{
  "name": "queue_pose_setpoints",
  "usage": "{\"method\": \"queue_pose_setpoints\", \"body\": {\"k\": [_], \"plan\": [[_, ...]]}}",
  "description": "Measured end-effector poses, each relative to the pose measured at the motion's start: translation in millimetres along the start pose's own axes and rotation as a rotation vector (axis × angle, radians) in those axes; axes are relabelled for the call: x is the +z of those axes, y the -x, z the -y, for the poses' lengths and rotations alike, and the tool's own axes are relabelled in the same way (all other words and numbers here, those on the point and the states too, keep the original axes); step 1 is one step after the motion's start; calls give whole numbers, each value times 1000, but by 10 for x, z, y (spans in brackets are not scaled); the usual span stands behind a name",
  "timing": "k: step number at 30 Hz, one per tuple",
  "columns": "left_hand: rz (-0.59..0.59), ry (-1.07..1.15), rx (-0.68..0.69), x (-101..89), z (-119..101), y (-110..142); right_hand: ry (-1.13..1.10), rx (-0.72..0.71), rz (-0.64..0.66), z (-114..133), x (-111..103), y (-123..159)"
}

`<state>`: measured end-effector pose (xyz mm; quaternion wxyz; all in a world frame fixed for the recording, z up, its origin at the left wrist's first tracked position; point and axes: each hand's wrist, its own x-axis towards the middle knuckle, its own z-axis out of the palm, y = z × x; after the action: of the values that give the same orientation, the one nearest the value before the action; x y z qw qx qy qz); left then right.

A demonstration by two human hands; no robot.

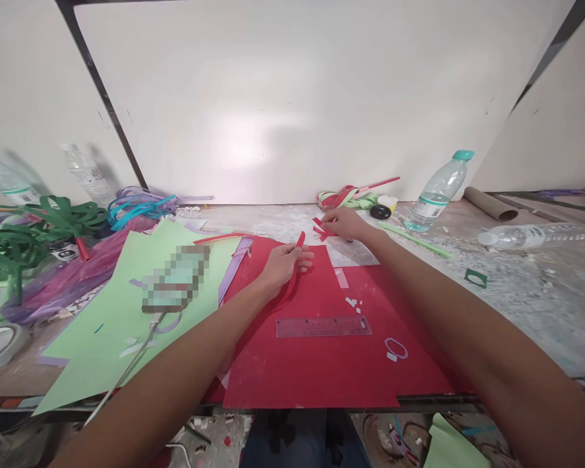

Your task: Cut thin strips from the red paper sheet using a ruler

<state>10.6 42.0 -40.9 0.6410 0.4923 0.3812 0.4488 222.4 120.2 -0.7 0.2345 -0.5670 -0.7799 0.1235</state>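
Left hand [286,265], around the middle of the frame, has a red paper strip [296,270] pinched under the thumb, other fingers kinda loose. Right hand [347,224] is a bit higher and to the right, fingers curled in at some little red scraps [324,229]; can't tell if it's actually gripping them. Below the hands there's a clear ruler [324,327] lying on red paper [312,377], bottom center. Light green paper [107,318] sits left, and a water bottle [439,192] stands upper right on the table [531,312].
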Motion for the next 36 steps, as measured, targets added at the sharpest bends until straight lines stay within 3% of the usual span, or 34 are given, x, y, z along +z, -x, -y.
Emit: {"method": "queue_pose_setpoints", "body": {"k": [4, 7, 11, 15, 18, 22, 26, 33, 36], "plan": [[-19, 29, 0, 10, -52, 43, -89, -35, -174, 195, -180, -33], [-47, 50, 27, 5, -121, 60, -319, -32, -287, 467, -428, 124], [-50, 82, 181, 56, -262, 96, -495, -64, -67, 887, -580, 574], [84, 108, 331, 192, -387, 199, -561, -82, 11, 1125, -346, 892], [151, 182, 334, 261, -421, 280, -676, -65, -29, 1138, -138, 927], [190, 185, 295, 266, -411, 334, -787, -13, -70, 1094, -28, 896], [231, 138, 302, 272, -398, 352, -768, -4, -108, 1099, 8, 917], [132, 200, 228, 277, -423, 367, -625, 29, -264, 1076, -29, 981], [121, 112, 239, 279, -449, 403, -661, -36, -221, 1032, -124, 998]]}}
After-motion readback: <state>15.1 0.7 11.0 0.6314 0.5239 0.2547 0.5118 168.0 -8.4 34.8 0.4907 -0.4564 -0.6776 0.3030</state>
